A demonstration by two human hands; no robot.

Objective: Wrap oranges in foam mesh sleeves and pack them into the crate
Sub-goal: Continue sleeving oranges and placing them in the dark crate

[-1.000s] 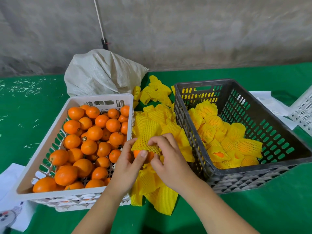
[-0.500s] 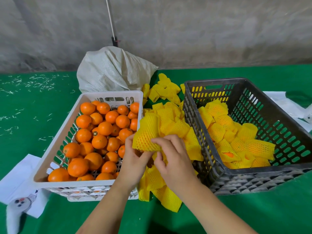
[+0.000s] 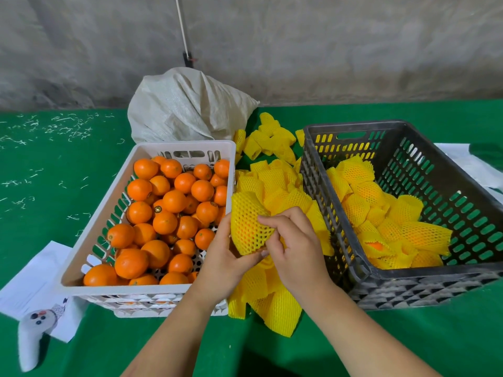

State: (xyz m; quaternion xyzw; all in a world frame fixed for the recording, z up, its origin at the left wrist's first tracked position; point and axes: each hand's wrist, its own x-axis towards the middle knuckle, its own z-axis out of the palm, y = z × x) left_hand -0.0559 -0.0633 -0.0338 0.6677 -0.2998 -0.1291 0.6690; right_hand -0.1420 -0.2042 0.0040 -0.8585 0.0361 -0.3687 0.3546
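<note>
Both hands hold one orange inside a yellow foam mesh sleeve (image 3: 248, 227) above the pile of loose sleeves (image 3: 275, 186). My left hand (image 3: 226, 257) cups it from below and the left. My right hand (image 3: 294, 246) pinches the sleeve's right edge with curled fingers. Orange skin shows through the mesh. A white crate (image 3: 89, 238) on the left holds several bare oranges (image 3: 163, 208). The dark grey crate (image 3: 424, 276) on the right holds several wrapped oranges (image 3: 381, 221).
A whitish woven sack (image 3: 187, 107) lies behind the white crate, with a thin pole (image 3: 183, 31) leaning on the concrete wall. White paper (image 3: 35, 284) and a white controller (image 3: 32, 338) lie at the front left on the green cloth (image 3: 54, 172). More paper (image 3: 468, 164) sits at the far right.
The sleeve has been drawn down over the orange, which now shows only through the mesh. Both hands stayed together between the crates, and the view shifted left.
</note>
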